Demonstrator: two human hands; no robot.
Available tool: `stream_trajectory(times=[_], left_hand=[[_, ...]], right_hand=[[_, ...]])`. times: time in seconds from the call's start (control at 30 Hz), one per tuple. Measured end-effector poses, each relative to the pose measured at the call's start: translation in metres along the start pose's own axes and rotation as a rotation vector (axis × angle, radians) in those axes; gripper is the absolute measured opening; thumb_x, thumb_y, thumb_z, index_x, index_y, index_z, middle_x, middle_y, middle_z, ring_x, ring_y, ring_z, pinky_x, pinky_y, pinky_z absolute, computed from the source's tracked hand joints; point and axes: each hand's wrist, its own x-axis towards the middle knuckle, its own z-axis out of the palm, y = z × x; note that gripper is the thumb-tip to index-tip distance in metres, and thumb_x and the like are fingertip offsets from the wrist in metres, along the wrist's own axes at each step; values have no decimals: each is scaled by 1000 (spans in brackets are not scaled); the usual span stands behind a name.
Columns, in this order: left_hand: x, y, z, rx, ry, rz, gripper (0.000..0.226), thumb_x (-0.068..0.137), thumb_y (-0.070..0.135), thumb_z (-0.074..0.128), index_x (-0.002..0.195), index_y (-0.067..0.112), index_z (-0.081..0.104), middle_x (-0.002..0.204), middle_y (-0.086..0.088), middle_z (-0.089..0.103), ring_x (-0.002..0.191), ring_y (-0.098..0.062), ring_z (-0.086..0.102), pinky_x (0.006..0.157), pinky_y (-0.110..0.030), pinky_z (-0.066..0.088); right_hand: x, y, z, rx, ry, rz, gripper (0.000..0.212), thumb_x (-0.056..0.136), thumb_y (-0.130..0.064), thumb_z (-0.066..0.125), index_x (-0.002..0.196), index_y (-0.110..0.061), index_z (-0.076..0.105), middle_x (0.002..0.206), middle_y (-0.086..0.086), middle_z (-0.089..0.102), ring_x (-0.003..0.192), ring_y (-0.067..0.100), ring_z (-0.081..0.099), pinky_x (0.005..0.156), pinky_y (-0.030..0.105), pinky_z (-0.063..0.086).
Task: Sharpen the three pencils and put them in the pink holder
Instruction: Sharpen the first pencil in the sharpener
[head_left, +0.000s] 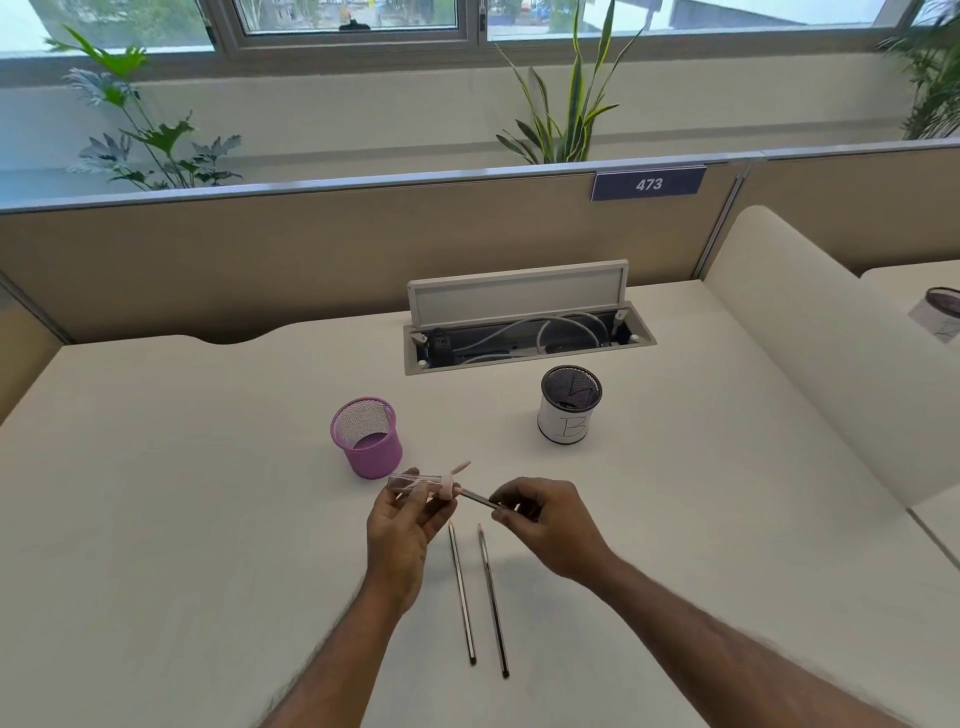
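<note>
pencil tip at the sharpener's pink end

head view: the left hand curls its fingers round a clear sharpener with a pink end, held above the bench. the right hand pinches a dark pencil between thumb and fingers. its tip is at the sharpener's pink end; how far in, i cannot tell. a second pencil and a third pencil lie side by side on the bench at 6 o'clock from the hands, just apart, tips pointing away from the person. the pink holder stands upright at 11 o'clock from the hands, near the sharpener. a white-wrapped mesh cup marked "b" stands at 1 o'clock. an open cable tray sits farther back at 12 o'clock.
</note>
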Motion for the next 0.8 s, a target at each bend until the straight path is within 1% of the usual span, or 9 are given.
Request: stream_trajectory(times=[0.1, 0.17, 0.27, 0.33, 0.47, 0.53, 0.6, 0.67, 0.8], left_hand=[[-3, 3, 2, -8, -37, -12, 12, 100, 6, 46, 105, 6, 57, 100, -23, 65, 98, -35, 68, 81, -38, 60], [-4, 4, 2, -2, -59, -13, 11, 100, 7, 46, 101, 7, 57, 99, -24, 65, 100, -36, 66, 79, -37, 59], [-4, 3, 3, 18, -46, -9, 10, 100, 7, 47, 106, 6, 55, 97, -21, 64, 100, -37, 65, 79, -37, 59], [-6, 2, 5, 40, -35, -7, 14, 99, 6, 49, 112, 5, 54, 100, -23, 66, 99, -37, 67, 81, -37, 60], [-11, 2, 8, 18, -19, -8, 17, 97, 4, 52, 114, 7, 56, 104, -21, 68, 89, -30, 71, 78, -35, 61], [-11, 1, 10, 5, -22, -8, 18, 96, 4, 52, 114, 8, 57, 104, -20, 69, 88, -28, 72, 76, -34, 61], [-12, -1, 12, -13, -21, -7, 19, 96, 4, 52, 114, 9, 57, 103, -19, 70, 87, -27, 72, 74, -33, 60], [-13, -2, 12, -21, -11, 1, 20, 96, 5, 52, 115, 9, 58, 104, -18, 70, 88, -27, 72, 74, -32, 60], [-15, -4, 9, -19, 12, 21, 21, 97, 4, 51, 116, 8, 59, 104, -17, 70, 92, -27, 70, 75, -30, 60]], right_hand=[[1, 0, -2, -11, 5, -6, 10, 80, -16, 73, 86, -24, 73, 72, -10, 69, 59, 7, 57, 60, 20, 46], [2, -1, -4, -27, 6, -25, 10, 79, -15, 73, 86, -23, 73, 72, -10, 69, 59, 8, 57, 60, 20, 45], [2, -3, -5, -88, 2, -82, 12, 78, -15, 73, 88, -22, 73, 75, -11, 70, 63, 8, 58, 62, 21, 47], [3, -4, -7, -174, 11, -151, 14, 78, -14, 73, 89, -23, 72, 79, -10, 69, 68, 7, 60, 64, 27, 51], [3, -5, -5, -335, 120, -278, 20, 75, -11, 74, 89, -23, 68, 82, -11, 65, 73, 10, 60, 62, 34, 53], [3, -4, -4, -353, 170, -295, 21, 74, -9, 76, 87, -22, 67, 82, -9, 64, 75, 13, 59, 61, 36, 53], [3, -4, -3, -339, 184, -301, 16, 74, -10, 77, 85, -19, 68, 81, -7, 63, 73, 14, 58, 60, 36, 52], [4, -6, -3, -323, 176, -294, 13, 75, -13, 77, 84, -19, 70, 78, -7, 63, 70, 13, 58, 59, 36, 52], [5, -9, -4, -318, 145, -254, 9, 77, -23, 74, 85, -24, 72, 74, -8, 61, 66, 12, 58, 56, 34, 50]])
